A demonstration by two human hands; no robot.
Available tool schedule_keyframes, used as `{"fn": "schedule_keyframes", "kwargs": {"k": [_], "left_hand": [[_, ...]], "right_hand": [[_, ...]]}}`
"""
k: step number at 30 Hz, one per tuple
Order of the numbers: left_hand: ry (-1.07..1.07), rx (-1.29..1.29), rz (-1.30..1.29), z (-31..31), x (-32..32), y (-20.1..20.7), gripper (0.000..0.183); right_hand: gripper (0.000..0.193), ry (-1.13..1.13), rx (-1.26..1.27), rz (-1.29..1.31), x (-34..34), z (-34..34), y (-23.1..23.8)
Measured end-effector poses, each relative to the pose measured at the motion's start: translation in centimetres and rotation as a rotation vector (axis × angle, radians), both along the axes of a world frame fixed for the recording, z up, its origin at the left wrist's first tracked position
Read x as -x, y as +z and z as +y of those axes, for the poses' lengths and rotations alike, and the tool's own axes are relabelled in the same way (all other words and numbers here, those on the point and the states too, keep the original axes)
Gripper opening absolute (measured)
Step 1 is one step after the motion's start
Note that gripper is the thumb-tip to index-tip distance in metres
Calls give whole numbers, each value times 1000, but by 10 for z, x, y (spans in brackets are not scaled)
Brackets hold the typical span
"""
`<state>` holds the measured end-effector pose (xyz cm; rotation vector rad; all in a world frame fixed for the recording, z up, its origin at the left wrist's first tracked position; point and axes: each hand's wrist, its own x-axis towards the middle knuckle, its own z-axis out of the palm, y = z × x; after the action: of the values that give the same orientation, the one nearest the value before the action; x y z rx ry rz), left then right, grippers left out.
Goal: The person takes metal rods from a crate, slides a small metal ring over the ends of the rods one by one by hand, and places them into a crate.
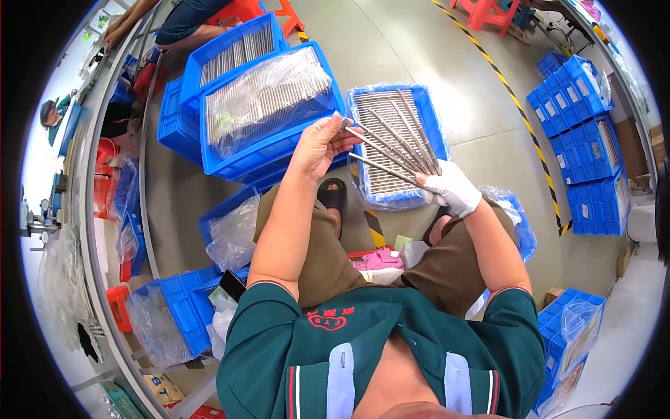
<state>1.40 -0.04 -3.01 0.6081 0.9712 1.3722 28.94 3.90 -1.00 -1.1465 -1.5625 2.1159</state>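
Note:
My right hand (452, 190), in a white glove, is closed round the near ends of several thin metal rods (396, 143). They fan out forward and to the left. My bare left hand (322, 148) pinches a small dark round piece (345, 124) at the tip of the leftmost rod. Whether the rod passes into that piece is too small to tell. Below the fan stands a blue crate (434, 126) lined with clear plastic, with rows of similar rods (380, 174) lying in it.
Stacked blue crates (209, 150) at the left hold more rods, partly under clear plastic (276, 98). More blue crates (583, 150) stand at the right wall. A metal rail (94, 265) runs along the left. Striped floor tape (516, 98) and a red stool (488, 12) lie beyond.

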Motion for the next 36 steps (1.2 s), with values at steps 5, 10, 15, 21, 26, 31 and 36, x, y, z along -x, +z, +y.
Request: {"fn": "schedule_keyframes", "kwargs": {"k": [5,10,15,21,26,31,36], "left_hand": [[-47,2,0,-3,6,-3,25],[-111,-41,183,-4,5,0,20],[-176,-41,165,-6,-4,5,23],[-1,15,348,-11,28,4,24],[-6,-57,227,-7,7,10,22],[-96,-81,201,-6,4,3,23],[-115,-164,230,-8,6,6,23]], "right_hand": [[13,8,18,15,1,-1,-2],[13,39,56,13,2,0,5],[16,43,-7,-38,8,-2,3],[19,59,6,-65,8,-3,1],[19,54,-29,-129,9,-5,4],[21,50,-89,-173,9,-6,3],[25,77,-282,-216,10,-7,-1]]}}
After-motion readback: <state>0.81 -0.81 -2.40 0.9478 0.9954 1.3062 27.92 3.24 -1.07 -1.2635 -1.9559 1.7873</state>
